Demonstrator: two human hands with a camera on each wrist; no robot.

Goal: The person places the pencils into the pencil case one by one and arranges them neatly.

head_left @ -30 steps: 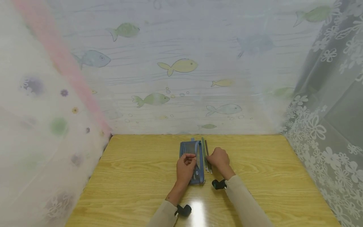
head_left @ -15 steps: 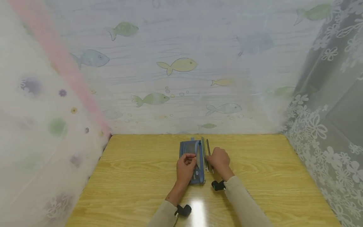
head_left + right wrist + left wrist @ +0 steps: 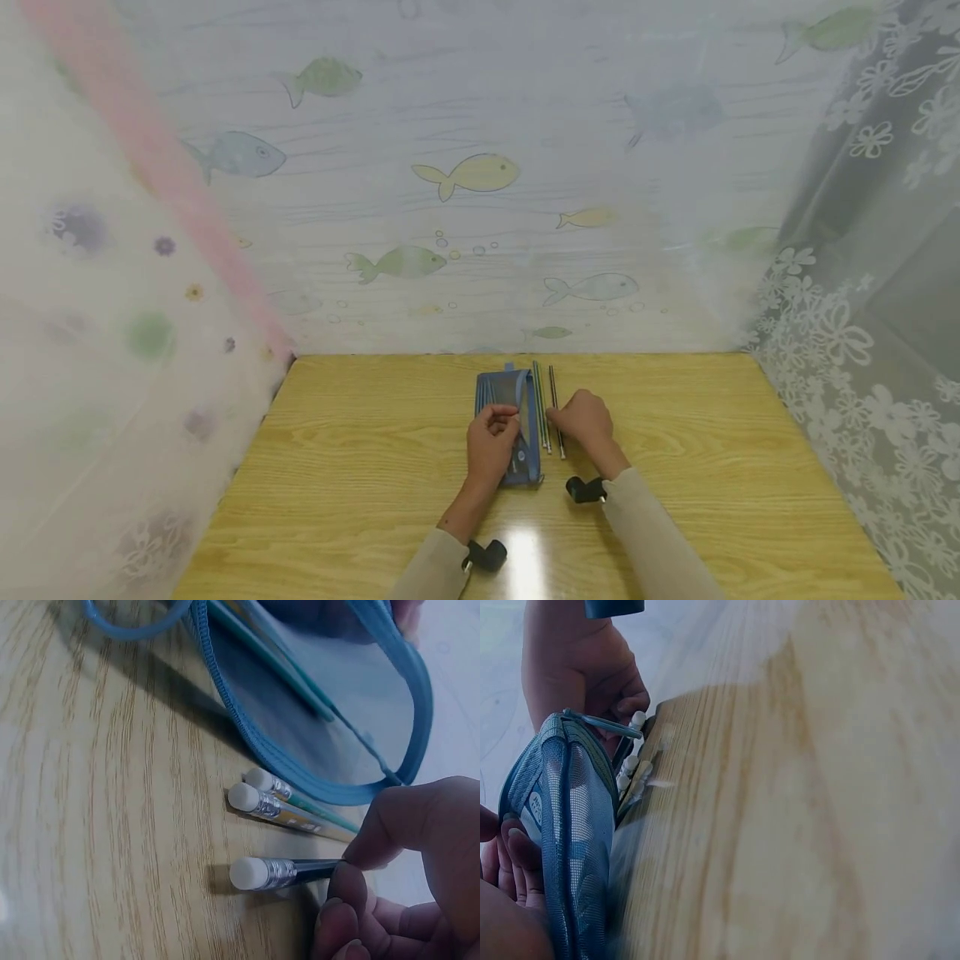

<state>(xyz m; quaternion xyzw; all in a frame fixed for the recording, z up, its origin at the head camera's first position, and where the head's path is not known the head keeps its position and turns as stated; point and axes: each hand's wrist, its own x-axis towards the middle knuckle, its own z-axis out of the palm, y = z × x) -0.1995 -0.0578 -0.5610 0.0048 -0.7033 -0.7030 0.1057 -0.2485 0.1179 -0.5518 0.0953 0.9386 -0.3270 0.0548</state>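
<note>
A blue mesh pencil case [image 3: 498, 382] lies on the table, its zipped mouth gaping on the right side. My left hand [image 3: 491, 446] pinches the upper edge of that mouth. Through the opening, teal pencils [image 3: 271, 669] show inside. Thumb and fingertips of my right hand [image 3: 587, 419] pinch a black pencil [image 3: 304, 868] with a white eraser, just right of the case. Between it and the case lie a yellowish pencil [image 3: 304, 820] and a green pencil [image 3: 328, 811], side by side, erasers toward me. The right hand hides the middle of the black pencil in the head view.
The wood-grain table [image 3: 360, 492] ends at the back against a fish-print curtain [image 3: 480, 250]. A floral lace curtain [image 3: 840, 358] hangs at the right. A blue loop [image 3: 139, 630] hangs from the case. Black wrist cameras [image 3: 487, 556] sit at both cuffs.
The black pencil has moved slightly right with my right hand, widening the gap from the other two pencils. My left hand and the case have stayed in place.
</note>
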